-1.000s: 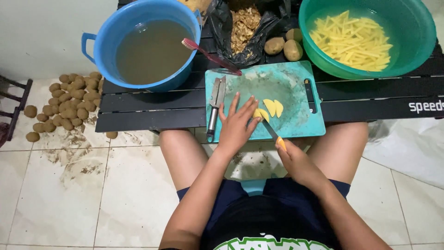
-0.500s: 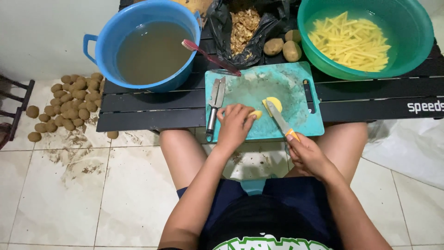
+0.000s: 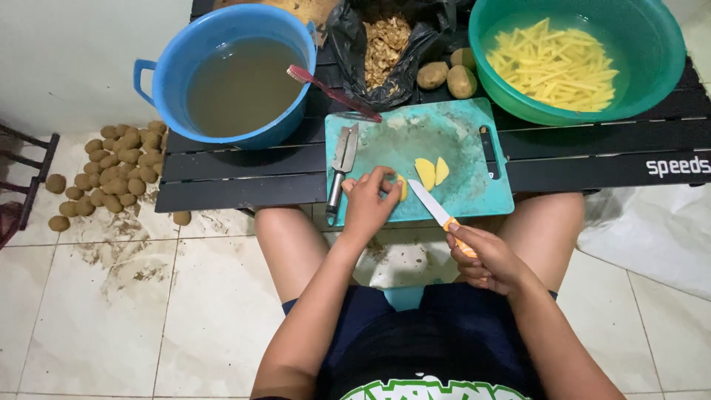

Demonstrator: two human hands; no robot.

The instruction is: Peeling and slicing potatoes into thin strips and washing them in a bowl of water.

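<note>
A: Black slats make the bench (image 3: 222, 174); on it, far left, a blue tub (image 3: 222, 74) of murky water, far right a green basin (image 3: 652, 67) of potato sticks.

B: And between them, nearer?

A: A teal cutting board (image 3: 459, 141), a peeler (image 3: 341, 167) at its left edge.

B: The hands?

A: Left hand (image 3: 368, 204), grip pinched on a potato piece (image 3: 401, 187) at the board's near edge. Right hand (image 3: 489, 259), grip clenched round a knife (image 3: 437, 210). Two slices (image 3: 431, 171) lie just right.

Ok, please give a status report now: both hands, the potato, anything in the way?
Left hand grips potato piece on cutting board. Right hand holds knife, blade beside two slices. Nothing in the way.
</note>
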